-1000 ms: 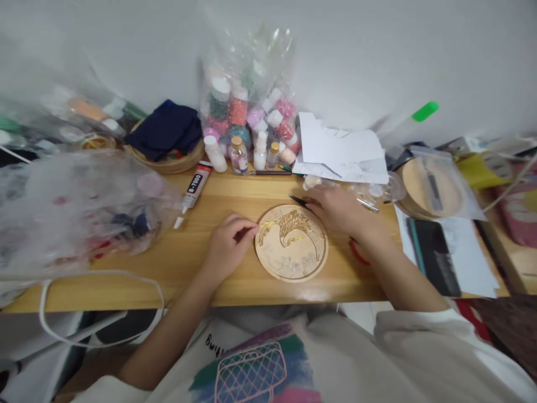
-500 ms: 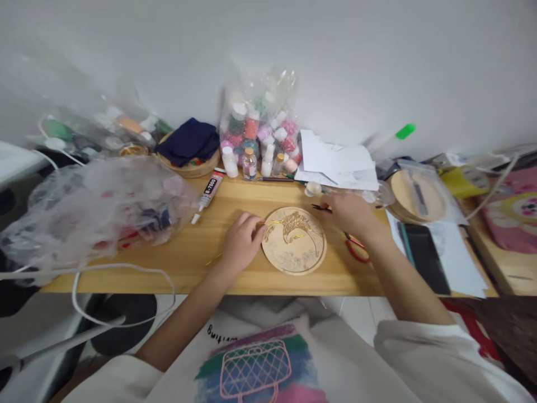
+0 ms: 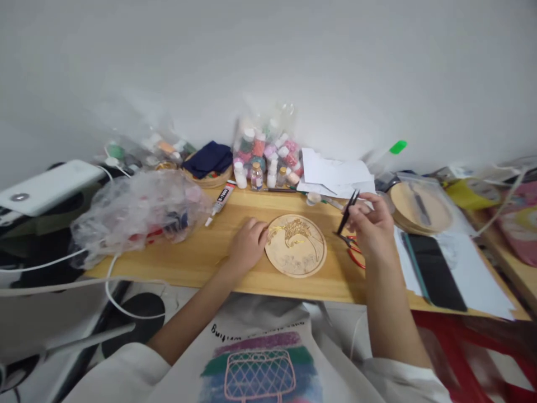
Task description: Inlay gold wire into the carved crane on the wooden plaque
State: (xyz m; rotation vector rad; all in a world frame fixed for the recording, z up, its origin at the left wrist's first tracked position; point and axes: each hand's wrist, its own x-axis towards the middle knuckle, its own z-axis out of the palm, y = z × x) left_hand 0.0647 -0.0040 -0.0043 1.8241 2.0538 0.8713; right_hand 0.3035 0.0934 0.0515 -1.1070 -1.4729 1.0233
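A round wooden disc (image 3: 293,264) lies flat on the table, bearing a line drawing partly covered with gold wire (image 3: 298,228). At its left edge my left hand (image 3: 247,244) rests with closed fingers, pinching the gold wire; the fingertips hide the exact grip. To the right of the disc, my right hand (image 3: 372,225) is raised and closed on black tweezers (image 3: 346,215), whose tips point up. Beneath that hand lies a red-handled tool (image 3: 354,254), partly covered, its kind hard to make out.
A B-7000 glue tube (image 3: 221,202) lies left of the disc. Small bottles (image 3: 257,177) stand behind it before a bag of coloured jars (image 3: 268,146). A crumpled plastic bag (image 3: 138,210) is at left; papers (image 3: 335,173) and a phone (image 3: 436,271) are at right.
My right hand has picked the black tweezers up off the table and turned them upright. My left hand stays at the disc's left edge. The head view has shifted slightly.
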